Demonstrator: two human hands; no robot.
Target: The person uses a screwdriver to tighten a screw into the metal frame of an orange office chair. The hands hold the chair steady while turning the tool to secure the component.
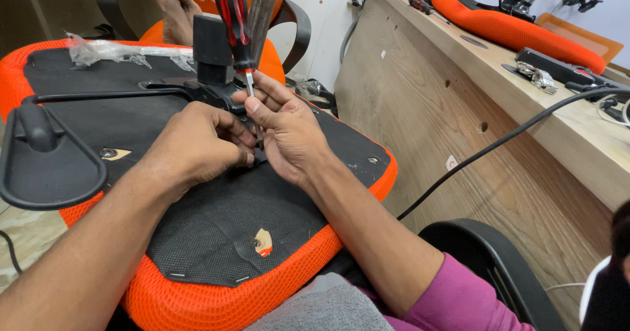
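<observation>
- I see my right hand (285,131) at frame centre, fingers pinched shut on a screwdriver (236,26) whose red-black handle rises toward the top edge.
- My left hand (197,144) is curled just beside it, touching; whether it grips anything I cannot tell.
- Both rest on the upturned orange seat (197,239), black mechanism (213,62) just above.

Both hands crowd the mechanism plate (216,91) at the middle of the upturned seat (216,239), with the red-handled screwdriver (235,29) standing upright between them. The black armrest loop (46,167) blocks the seat's left edge. The near fabric lies open. The wooden table (459,88) walls the right side, a black cable (499,141) crossing it.
</observation>
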